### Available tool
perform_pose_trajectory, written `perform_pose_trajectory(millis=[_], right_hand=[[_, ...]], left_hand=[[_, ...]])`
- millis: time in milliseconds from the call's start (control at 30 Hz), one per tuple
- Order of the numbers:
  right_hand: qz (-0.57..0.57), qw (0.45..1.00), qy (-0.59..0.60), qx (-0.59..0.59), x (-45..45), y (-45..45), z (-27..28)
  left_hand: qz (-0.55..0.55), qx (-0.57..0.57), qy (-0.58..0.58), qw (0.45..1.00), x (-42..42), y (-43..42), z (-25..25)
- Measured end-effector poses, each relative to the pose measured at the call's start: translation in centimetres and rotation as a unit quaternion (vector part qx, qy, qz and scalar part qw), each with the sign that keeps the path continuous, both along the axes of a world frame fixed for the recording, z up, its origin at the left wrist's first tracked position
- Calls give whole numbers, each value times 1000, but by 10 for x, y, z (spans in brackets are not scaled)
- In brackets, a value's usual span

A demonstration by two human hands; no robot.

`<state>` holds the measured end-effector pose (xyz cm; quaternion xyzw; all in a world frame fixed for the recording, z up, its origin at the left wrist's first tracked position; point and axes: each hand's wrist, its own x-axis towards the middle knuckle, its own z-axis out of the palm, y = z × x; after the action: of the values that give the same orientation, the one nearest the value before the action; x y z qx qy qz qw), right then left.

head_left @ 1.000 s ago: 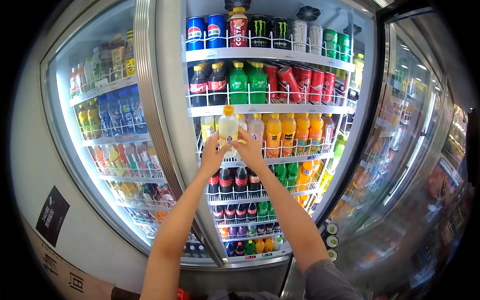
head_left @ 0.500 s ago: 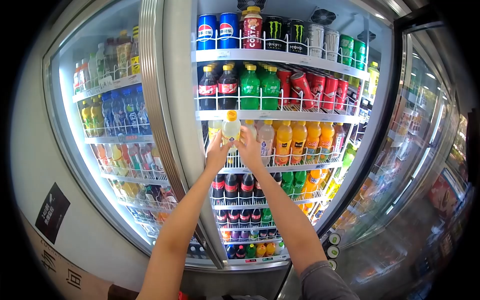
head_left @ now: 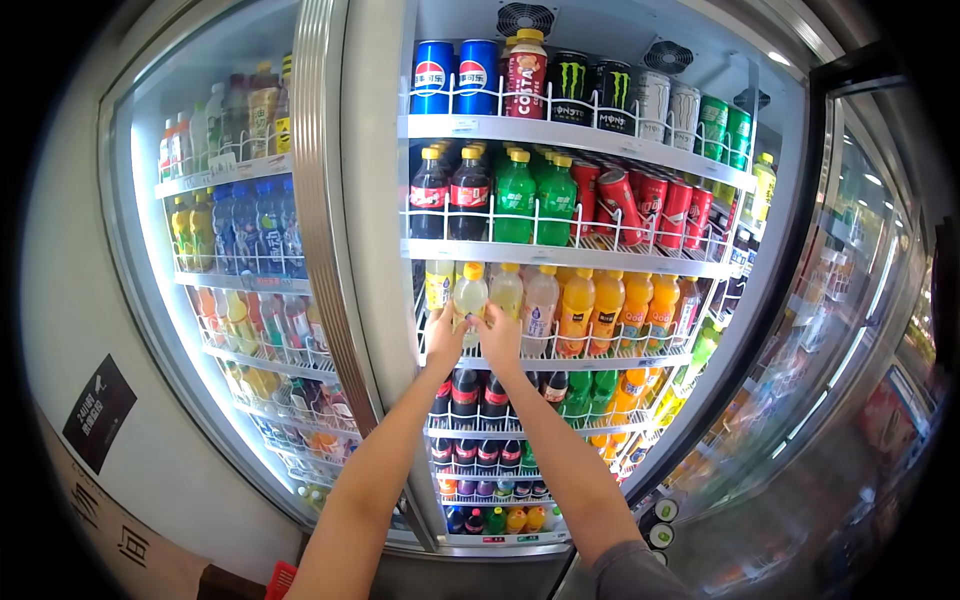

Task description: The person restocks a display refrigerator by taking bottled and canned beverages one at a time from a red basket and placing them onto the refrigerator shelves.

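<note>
Okay, left cooler [head_left: 322, 150]: blue bottles [head_left: 243, 235] on its second shelf down.
My left hand [head_left: 445, 335]: closed on the lower left side of the held bottle [head_left: 470, 291].
Held bottle: pale, yellow cap, upright between my hands, near edge of third shelf [head_left: 600, 364]; can't tell if it rests there.
My right hand [head_left: 499, 340]: gripping same bottle, lower right side.
Orange bottles [head_left: 577, 305]: right of my hands, same shelf, behind wire rail.
Glass door [head_left: 832, 270]: swung open, right.
</note>
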<state>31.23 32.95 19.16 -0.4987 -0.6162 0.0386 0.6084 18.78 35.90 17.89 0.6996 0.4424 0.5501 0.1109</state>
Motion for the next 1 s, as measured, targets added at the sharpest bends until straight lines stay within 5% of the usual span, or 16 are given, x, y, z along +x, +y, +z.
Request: perform_pose_trajectory(millis=[567,800,1000], right_hand=[[-6,997,-48,64,-5,-22,-7],[142,964,222,45,-22,-62,-12],[222,933,280,30,-63,-108,-7]], left_hand=[[-90,-22,-43,995,-3,-21,-14],[-141,-62,-91,984,-29,-93,-27],[-182,-68,-152,969,-82,-174,7]])
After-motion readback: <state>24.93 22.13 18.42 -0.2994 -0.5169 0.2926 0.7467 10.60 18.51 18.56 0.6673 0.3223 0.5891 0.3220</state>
